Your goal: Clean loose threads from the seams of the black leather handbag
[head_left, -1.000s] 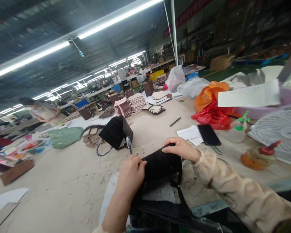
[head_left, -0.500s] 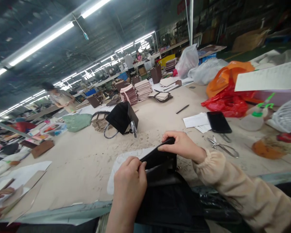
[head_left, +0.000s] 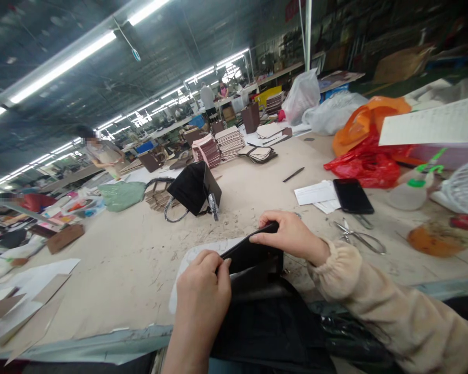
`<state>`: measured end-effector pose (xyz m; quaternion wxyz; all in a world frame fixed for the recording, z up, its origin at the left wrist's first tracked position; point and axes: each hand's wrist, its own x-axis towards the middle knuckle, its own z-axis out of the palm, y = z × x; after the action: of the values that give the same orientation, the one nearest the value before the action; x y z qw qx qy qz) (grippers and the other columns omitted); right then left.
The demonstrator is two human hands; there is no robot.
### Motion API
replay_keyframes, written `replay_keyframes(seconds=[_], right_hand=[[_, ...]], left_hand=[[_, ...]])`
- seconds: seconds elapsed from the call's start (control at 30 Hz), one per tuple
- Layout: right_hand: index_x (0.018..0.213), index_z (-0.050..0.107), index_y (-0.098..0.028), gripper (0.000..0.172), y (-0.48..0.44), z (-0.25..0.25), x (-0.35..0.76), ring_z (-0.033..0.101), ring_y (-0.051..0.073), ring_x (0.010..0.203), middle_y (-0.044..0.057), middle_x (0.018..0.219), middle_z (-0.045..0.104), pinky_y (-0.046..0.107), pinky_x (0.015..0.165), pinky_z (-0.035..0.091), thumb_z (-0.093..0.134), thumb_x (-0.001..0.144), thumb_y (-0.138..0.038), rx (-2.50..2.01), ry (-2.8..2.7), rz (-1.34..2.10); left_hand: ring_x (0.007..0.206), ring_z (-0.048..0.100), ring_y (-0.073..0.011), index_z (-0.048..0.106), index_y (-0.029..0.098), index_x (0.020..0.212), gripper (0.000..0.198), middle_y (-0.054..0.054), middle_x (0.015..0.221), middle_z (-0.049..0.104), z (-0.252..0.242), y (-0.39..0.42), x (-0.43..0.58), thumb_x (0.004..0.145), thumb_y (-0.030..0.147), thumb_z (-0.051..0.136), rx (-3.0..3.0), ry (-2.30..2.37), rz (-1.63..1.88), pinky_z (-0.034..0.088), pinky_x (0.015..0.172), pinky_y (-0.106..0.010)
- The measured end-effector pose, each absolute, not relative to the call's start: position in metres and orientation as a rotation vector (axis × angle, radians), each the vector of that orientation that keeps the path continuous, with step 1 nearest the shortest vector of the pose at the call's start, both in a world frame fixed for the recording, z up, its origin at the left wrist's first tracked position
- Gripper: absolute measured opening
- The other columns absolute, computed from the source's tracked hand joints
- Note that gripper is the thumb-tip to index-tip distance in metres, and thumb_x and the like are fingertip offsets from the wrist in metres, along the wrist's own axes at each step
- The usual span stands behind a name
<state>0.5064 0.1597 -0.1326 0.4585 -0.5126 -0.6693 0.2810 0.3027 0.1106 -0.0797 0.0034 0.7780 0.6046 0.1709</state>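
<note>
A black bag lies at the table's near edge, its mouth facing me and its lining hanging towards my lap. My left hand pinches the near left end of its upper edge between thumb and fingers. At the far right end of that edge, my right hand grips with the thumb on the near side and the fingers behind. The edge runs straight between both hands. Part of a white sheet shows under the bag. What lies beneath my left fingers is hidden.
Another black bag with a wrapped handle stands beyond my hands. To the right lie scissors, a phone, white papers, a bottle with a green nozzle and a red plastic bag. Stacked pieces sit farther back.
Both hands have shifted slightly left in view, still gripping the bag's edge. At the far left, a co-worker's hands have left the papers and are out of view.
</note>
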Motion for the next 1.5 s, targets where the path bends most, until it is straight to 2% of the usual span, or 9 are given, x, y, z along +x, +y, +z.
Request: replay_keyframes(seconds=[0.3, 0.37, 0.43, 0.5, 0.63, 0.8, 0.97, 1.3, 1.5], right_hand=[[0.075, 0.062, -0.019, 0.03, 0.155, -0.13, 0.508, 0.057, 0.016, 0.073, 0.0, 0.077, 0.063, 0.027, 0.066, 0.042, 0.068, 0.07, -0.049, -1.361, -1.762, 0.497], [0.081, 0.064, -0.02, 0.029, 0.152, -0.124, 0.508, 0.057, 0.018, 0.08, 0.002, 0.083, 0.064, 0.031, 0.075, 0.042, 0.066, 0.072, -0.048, -1.367, -1.859, 0.332], [0.09, 0.066, -0.02, 0.027, 0.148, -0.117, 0.505, 0.056, 0.021, 0.092, 0.004, 0.094, 0.064, 0.038, 0.09, 0.036, 0.066, 0.075, -0.043, -1.315, -1.96, 0.128], [0.097, 0.065, -0.021, 0.026, 0.145, -0.111, 0.497, 0.055, 0.022, 0.096, 0.005, 0.099, 0.064, 0.04, 0.096, 0.031, 0.062, 0.08, -0.039, -1.212, -2.078, 0.035], [0.093, 0.068, -0.02, 0.028, 0.147, -0.105, 0.476, 0.058, 0.018, 0.083, 0.005, 0.085, 0.066, 0.03, 0.077, 0.039, 0.049, 0.089, -0.04, -1.125, -2.281, 0.108], [0.082, 0.07, -0.022, 0.028, 0.159, -0.106, 0.463, 0.058, 0.016, 0.074, 0.003, 0.079, 0.066, 0.028, 0.066, 0.036, 0.049, 0.09, -0.039, -1.227, -2.288, 0.065], [0.081, 0.068, -0.022, 0.031, 0.165, -0.109, 0.465, 0.056, 0.016, 0.073, 0.002, 0.077, 0.064, 0.028, 0.065, 0.034, 0.047, 0.09, -0.042, -1.207, -2.316, -0.009], [0.096, 0.068, -0.023, 0.03, 0.181, -0.113, 0.469, 0.058, 0.017, 0.077, 0.002, 0.082, 0.066, 0.027, 0.067, 0.035, 0.051, 0.087, -0.046, -1.055, -2.391, -0.026], [0.09, 0.071, -0.024, 0.03, 0.183, -0.111, 0.467, 0.058, 0.016, 0.074, 0.002, 0.078, 0.067, 0.026, 0.063, 0.034, 0.05, 0.088, -0.045, -1.1, -2.368, 0.009]], left_hand=[[0.067, 0.054, -0.0143, 0.052, 0.019, 0.062, 0.022, 0.0, 0.071, 0.058, -0.078, 0.114, 0.304, 0.083, 0.024, 0.048, 2.411, 1.934, 0.525, 0.035, 0.063, -0.027], [0.066, 0.054, -0.014, 0.052, 0.019, 0.062, 0.022, 0.0, 0.071, 0.058, -0.078, 0.116, 0.304, 0.083, 0.024, 0.048, 2.411, 1.93, 0.516, 0.035, 0.063, -0.026], [0.066, 0.053, -0.0138, 0.052, 0.018, 0.062, 0.022, -0.001, 0.071, 0.058, -0.077, 0.119, 0.304, 0.083, 0.023, 0.049, 2.417, 1.922, 0.498, 0.034, 0.063, -0.026], [0.066, 0.053, -0.0139, 0.053, 0.018, 0.062, 0.022, -0.001, 0.072, 0.058, -0.076, 0.121, 0.305, 0.083, 0.023, 0.049, 2.426, 1.927, 0.479, 0.034, 0.063, -0.026], [0.067, 0.053, -0.0139, 0.055, 0.017, 0.063, 0.022, -0.002, 0.072, 0.059, -0.075, 0.125, 0.303, 0.083, 0.023, 0.049, 2.415, 1.936, 0.47, 0.034, 0.063, -0.026], [0.068, 0.054, -0.0136, 0.061, 0.018, 0.063, 0.021, -0.002, 0.071, 0.061, -0.071, 0.13, 0.291, 0.081, 0.027, 0.054, 2.381, 1.856, 0.468, 0.036, 0.065, -0.025], [0.068, 0.056, -0.0138, 0.063, 0.018, 0.064, 0.014, -0.001, 0.07, 0.064, -0.066, 0.131, 0.282, 0.077, 0.023, 0.058, 2.354, 1.829, 0.425, 0.037, 0.066, -0.025], [0.062, 0.054, -0.0132, 0.059, 0.018, 0.065, 0.019, -0.001, 0.064, 0.061, -0.077, 0.138, 0.279, 0.081, 0.024, 0.051, 2.296, 1.96, 0.554, 0.034, 0.06, -0.024], [0.061, 0.052, -0.0137, 0.06, 0.018, 0.063, 0.02, -0.001, 0.061, 0.06, -0.076, 0.143, 0.281, 0.08, 0.026, 0.052, 2.254, 2.042, 0.538, 0.031, 0.058, -0.025]])
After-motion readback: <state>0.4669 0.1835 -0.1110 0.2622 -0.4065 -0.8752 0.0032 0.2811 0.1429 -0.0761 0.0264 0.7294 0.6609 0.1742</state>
